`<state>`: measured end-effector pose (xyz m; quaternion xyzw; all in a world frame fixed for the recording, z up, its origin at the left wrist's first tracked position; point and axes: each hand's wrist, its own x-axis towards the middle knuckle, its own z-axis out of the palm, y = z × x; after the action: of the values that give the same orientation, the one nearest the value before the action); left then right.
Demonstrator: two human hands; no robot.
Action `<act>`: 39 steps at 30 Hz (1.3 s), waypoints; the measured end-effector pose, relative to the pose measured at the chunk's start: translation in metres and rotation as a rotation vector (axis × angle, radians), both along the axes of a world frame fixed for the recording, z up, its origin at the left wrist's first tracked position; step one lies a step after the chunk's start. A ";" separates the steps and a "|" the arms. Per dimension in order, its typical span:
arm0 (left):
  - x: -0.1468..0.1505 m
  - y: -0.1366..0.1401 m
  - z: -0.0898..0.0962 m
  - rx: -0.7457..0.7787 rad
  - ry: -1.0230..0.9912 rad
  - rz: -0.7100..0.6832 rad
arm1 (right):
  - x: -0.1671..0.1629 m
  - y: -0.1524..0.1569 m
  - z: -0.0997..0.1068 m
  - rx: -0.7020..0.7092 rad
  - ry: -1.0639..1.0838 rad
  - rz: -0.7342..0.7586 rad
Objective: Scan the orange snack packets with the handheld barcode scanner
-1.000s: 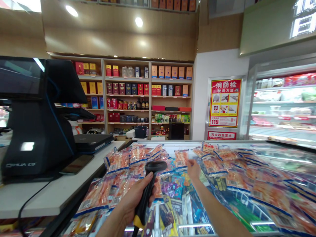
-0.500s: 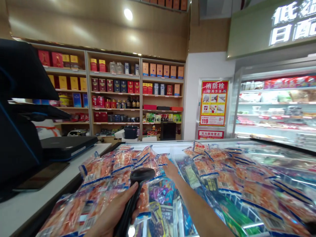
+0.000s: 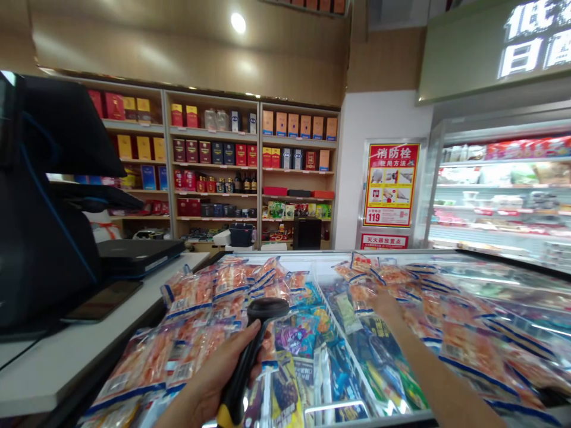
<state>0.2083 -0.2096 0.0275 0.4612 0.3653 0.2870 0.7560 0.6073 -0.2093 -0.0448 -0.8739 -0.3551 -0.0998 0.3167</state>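
A black barcode scanner [image 3: 243, 362] is gripped in my left hand [image 3: 223, 368], its head tilted up above the freezer's left side. My fingers wrap round its handle, which has a yellow part low down. On the other side of the divider, my right hand [image 3: 384, 304] reaches over a clear packet of orange-pink food [image 3: 360, 296] with a blue edge. Its fingers are blurred and partly hidden, so a grip on a packet cannot be made out. More such packets [image 3: 191, 297] lie heaped on the left, and others [image 3: 468, 345] on the right.
Colourful ice-cream-like wrappers [image 3: 298, 339] lie lower in the chest freezer, split by a white wire divider [image 3: 343, 339]. To the left, a counter [image 3: 49, 377] carries a phone [image 3: 104, 300] and a black checkout machine [image 3: 49, 202]. Shelves of boxes [image 3: 209, 154] stand behind.
My right hand has moved from the left heap across the divider to the packets on the right. My left hand still holds the scanner. The view has shifted slightly left.
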 end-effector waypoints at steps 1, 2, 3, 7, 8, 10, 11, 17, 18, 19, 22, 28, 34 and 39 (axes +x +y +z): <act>-0.002 -0.002 0.002 0.006 -0.003 0.014 | -0.007 0.005 0.000 0.085 0.017 0.030; -0.003 -0.004 0.003 0.012 -0.004 0.028 | -0.016 0.010 0.000 0.174 0.033 0.058; -0.005 -0.006 0.005 0.018 -0.007 0.041 | -0.027 0.016 0.002 0.251 0.045 0.079; -0.012 -0.016 0.010 0.037 -0.018 0.043 | -0.076 0.037 0.008 0.511 0.131 0.123; -0.013 -0.019 0.011 0.043 -0.021 0.042 | -0.088 0.041 0.009 0.584 0.164 0.140; -0.015 -0.024 0.012 0.054 -0.029 0.029 | -0.110 0.049 0.010 0.699 0.226 0.172; -0.016 -0.026 0.012 0.059 -0.033 0.020 | -0.120 0.052 0.009 0.726 0.249 0.187; -0.023 -0.026 0.011 0.075 -0.062 -0.048 | -0.151 0.063 0.004 0.746 0.332 0.235; -0.024 -0.025 0.011 0.073 -0.064 -0.059 | -0.153 0.064 0.003 0.739 0.332 0.238; -0.025 -0.024 0.010 0.068 -0.066 -0.067 | -0.155 0.064 0.003 0.728 0.328 0.240; -0.027 -0.023 0.010 0.071 -0.068 -0.056 | -0.162 0.062 0.005 0.688 0.322 0.251; -0.031 -0.020 0.011 0.116 -0.026 0.110 | -0.185 0.051 0.000 0.670 0.287 0.377; -0.036 -0.014 0.004 0.107 -0.008 0.120 | -0.207 0.043 -0.014 0.532 0.157 0.509; -0.028 -0.018 0.004 0.094 0.004 0.117 | -0.210 0.043 -0.017 0.430 0.133 0.566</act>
<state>0.1806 -0.2274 0.0313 0.4744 0.3792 0.3467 0.7148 0.3971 -0.1666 -0.0617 -0.6588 -0.5325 -0.0237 0.5309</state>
